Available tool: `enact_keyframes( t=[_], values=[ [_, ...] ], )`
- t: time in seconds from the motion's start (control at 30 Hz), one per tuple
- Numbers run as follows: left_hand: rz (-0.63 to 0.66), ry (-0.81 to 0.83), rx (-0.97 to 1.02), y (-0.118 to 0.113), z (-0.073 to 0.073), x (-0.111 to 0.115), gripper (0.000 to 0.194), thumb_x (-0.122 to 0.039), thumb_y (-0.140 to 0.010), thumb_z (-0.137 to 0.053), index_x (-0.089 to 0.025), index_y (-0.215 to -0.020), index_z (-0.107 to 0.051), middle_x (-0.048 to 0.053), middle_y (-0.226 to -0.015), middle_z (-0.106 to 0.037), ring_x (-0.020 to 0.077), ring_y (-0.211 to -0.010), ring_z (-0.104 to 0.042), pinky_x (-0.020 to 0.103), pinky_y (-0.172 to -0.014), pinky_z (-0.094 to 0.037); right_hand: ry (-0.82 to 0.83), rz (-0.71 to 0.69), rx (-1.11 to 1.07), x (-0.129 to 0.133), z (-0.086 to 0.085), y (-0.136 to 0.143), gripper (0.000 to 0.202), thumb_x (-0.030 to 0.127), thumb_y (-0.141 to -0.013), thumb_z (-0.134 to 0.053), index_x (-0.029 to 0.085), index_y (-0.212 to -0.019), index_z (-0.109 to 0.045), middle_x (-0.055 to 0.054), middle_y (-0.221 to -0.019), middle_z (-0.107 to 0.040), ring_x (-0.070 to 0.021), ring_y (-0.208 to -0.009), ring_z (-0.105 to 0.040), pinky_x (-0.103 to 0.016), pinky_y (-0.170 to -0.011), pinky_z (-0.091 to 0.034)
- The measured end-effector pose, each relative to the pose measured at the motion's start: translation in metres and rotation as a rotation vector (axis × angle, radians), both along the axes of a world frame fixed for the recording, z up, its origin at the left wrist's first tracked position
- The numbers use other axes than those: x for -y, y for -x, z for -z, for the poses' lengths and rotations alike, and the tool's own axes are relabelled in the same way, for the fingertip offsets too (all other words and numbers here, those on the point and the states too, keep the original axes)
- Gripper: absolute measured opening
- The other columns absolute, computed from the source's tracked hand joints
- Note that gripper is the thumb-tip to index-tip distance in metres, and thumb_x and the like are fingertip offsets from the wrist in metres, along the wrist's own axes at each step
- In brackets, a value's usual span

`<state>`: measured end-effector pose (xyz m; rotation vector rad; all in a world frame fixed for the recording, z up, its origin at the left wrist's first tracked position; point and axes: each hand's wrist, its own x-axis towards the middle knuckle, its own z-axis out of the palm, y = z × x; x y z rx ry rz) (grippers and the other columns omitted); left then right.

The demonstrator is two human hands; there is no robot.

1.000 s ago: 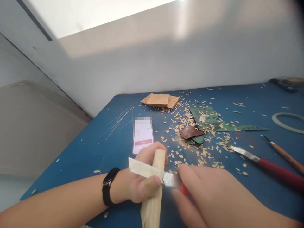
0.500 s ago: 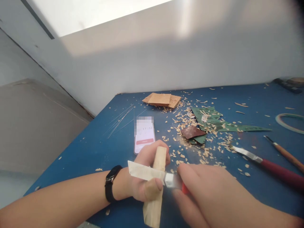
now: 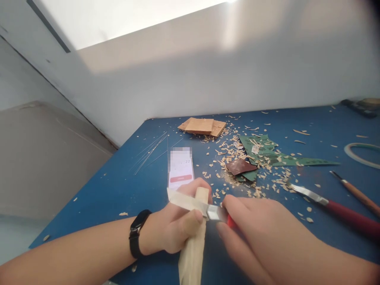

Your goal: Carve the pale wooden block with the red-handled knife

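Observation:
Closed around a pale wood stick (image 3: 192,253) is my left hand (image 3: 181,225), a black band on its wrist. The thumb presses near the back of a knife blade (image 3: 185,200). My right hand (image 3: 255,233) grips the knife by its red handle (image 3: 230,221), of which only a little shows. The blade lies across the upper part of the stick and points left. Just beyond my left hand a phone (image 3: 181,170) lies on the blue table, its lower end partly hidden by the hand and blade.
Wood shavings (image 3: 258,192) are scattered around green sandpaper (image 3: 267,152) and a brown piece (image 3: 238,166). Flat wood blocks (image 3: 200,126) lie near the wall. At right are a red-handled knife (image 3: 350,215), a thin carving tool (image 3: 360,196) and a ring (image 3: 363,154). Thin wires (image 3: 152,150) lie left.
The knife blade has moved up along the stick, away from me, with my right hand. My left thumb has shifted up with it. Both hands keep their holds.

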<state>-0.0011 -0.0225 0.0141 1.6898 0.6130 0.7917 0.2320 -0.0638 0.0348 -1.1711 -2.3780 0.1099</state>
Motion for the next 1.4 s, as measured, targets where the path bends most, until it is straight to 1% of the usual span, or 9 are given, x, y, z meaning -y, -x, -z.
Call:
enact_keyframes(
  t=[0.1,0.2,0.37,0.4,0.5,0.6,0.77,0.9,1.4],
  values=[
    [0.017,0.000,0.017,0.000,0.003,0.000,0.068,-0.084,-0.093,-0.069,-0.021,-0.111,-0.056,-0.002,-0.084,-0.050,0.0137,-0.069,-0.040,0.029,-0.061,-0.033,0.048,-0.045,-0.017,0.005,-0.003,-0.001,0.020,0.033,-0.104,-0.055,0.034,-0.083,-0.056,0.005,-0.069,-0.072,-0.0208,-0.051,-0.071,-0.036,-0.044,-0.048],
    [0.007,-0.034,0.042,0.000,0.008,-0.005,0.075,-0.088,-0.085,-0.076,-0.021,-0.114,-0.056,-0.003,-0.083,-0.047,0.0131,-0.068,-0.035,0.030,-0.060,-0.030,-0.059,-0.048,-0.016,0.009,-0.002,-0.001,0.019,0.036,-0.098,-0.060,0.036,-0.080,-0.053,0.006,-0.062,-0.067,-0.0216,-0.043,-0.066,-0.041,-0.038,-0.041],
    [0.108,-0.102,0.095,0.000,0.014,-0.013,0.064,-0.075,-0.087,-0.082,-0.023,-0.113,-0.056,-0.004,-0.080,-0.051,0.0117,-0.063,-0.038,0.028,-0.055,-0.029,-0.051,-0.048,-0.015,0.012,0.001,-0.004,0.021,0.035,-0.095,-0.062,0.036,-0.078,-0.050,0.007,-0.059,-0.065,-0.0199,-0.039,-0.063,-0.042,-0.037,-0.038],
    [0.101,-0.090,0.089,-0.001,0.013,-0.011,0.064,-0.074,-0.087,-0.083,-0.023,-0.113,-0.056,-0.004,-0.081,-0.050,0.0119,-0.063,-0.038,0.029,-0.055,-0.029,-0.060,-0.043,-0.013,0.012,0.000,-0.004,0.021,0.035,-0.094,-0.062,0.036,-0.077,-0.050,0.007,-0.058,-0.065,-0.0197,-0.039,-0.063,-0.042,-0.036,-0.038],
    [-0.049,-0.011,0.107,-0.006,0.009,-0.003,0.072,-0.082,-0.080,-0.084,-0.022,-0.111,-0.059,-0.004,-0.081,-0.046,0.0131,-0.066,-0.031,0.031,-0.060,-0.025,-0.090,-0.031,0.010,0.012,-0.003,-0.002,0.022,0.034,-0.091,-0.064,0.036,-0.075,-0.049,0.007,-0.057,-0.064,-0.0194,-0.038,-0.062,-0.042,-0.035,-0.037],
    [-0.071,0.004,0.107,-0.009,0.006,0.003,0.075,-0.085,-0.077,-0.085,-0.022,-0.108,-0.060,-0.004,-0.080,-0.046,0.0137,-0.067,-0.031,0.032,-0.061,-0.024,-0.096,-0.044,0.029,0.011,-0.007,-0.001,0.023,0.033,-0.090,-0.066,0.036,-0.075,-0.049,0.007,-0.057,-0.065,-0.0190,-0.038,-0.062,-0.042,-0.035,-0.037],
    [-0.048,-0.020,0.039,-0.006,0.001,0.001,0.074,-0.085,-0.080,-0.082,-0.021,-0.110,-0.060,-0.003,-0.081,-0.048,0.0139,-0.067,-0.033,0.033,-0.062,-0.024,-0.108,-0.049,0.036,0.010,-0.007,-0.008,0.023,0.035,-0.090,-0.066,0.036,-0.075,-0.048,0.007,-0.056,-0.064,-0.0193,-0.037,-0.061,-0.042,-0.034,-0.035],
    [-0.042,-0.077,0.038,-0.006,0.000,-0.001,0.064,-0.077,-0.084,-0.080,-0.021,-0.109,-0.061,-0.002,-0.082,-0.049,0.0138,-0.068,-0.035,0.033,-0.063,-0.026,-0.102,-0.049,0.048,0.011,-0.008,-0.010,0.021,0.032,-0.089,-0.063,0.036,-0.075,-0.048,0.007,-0.055,-0.064,-0.0188,-0.037,-0.061,-0.043,-0.035,-0.035],
    [-0.050,-0.042,0.124,-0.007,0.011,0.000,0.062,-0.076,-0.089,-0.077,-0.020,-0.112,-0.061,-0.003,-0.079,-0.047,0.0121,-0.064,-0.035,0.030,-0.057,-0.025,-0.180,0.017,0.006,0.014,-0.005,0.001,0.023,0.031,-0.094,-0.054,0.037,-0.073,-0.045,0.006,-0.054,-0.061,-0.0182,-0.034,-0.058,-0.041,-0.032,-0.035]
  ],
)
